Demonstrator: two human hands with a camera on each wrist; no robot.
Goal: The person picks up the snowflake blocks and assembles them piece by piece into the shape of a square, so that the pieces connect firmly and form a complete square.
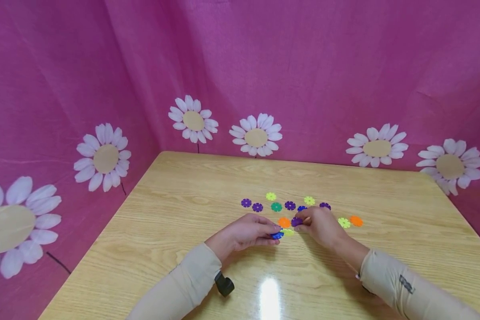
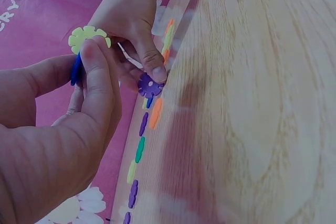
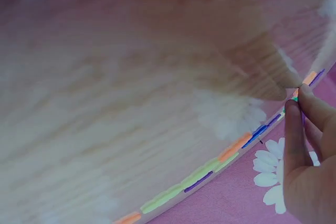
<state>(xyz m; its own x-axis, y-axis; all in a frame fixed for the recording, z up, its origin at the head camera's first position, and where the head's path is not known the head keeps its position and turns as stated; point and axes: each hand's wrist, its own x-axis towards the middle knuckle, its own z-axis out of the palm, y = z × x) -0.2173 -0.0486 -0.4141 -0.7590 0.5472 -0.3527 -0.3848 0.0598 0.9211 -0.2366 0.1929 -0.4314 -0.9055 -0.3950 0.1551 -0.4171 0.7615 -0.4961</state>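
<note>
My left hand pinches a blue notched flower-shaped disc above the table. A yellow-green disc stands crosswise against that blue one, and they look joined, though the fingers hide the contact. To the right, my right hand pinches a purple disc between thumb and fingers, a short way from the left hand's pair. An orange disc shows just behind the two hands. In the right wrist view, the fingers hide most of the purple disc.
Beyond the hands, loose discs lie flat: purple ones, a green one and yellow-green ones. An orange disc lies at the right. The wooden table meets a pink curtain with printed flowers.
</note>
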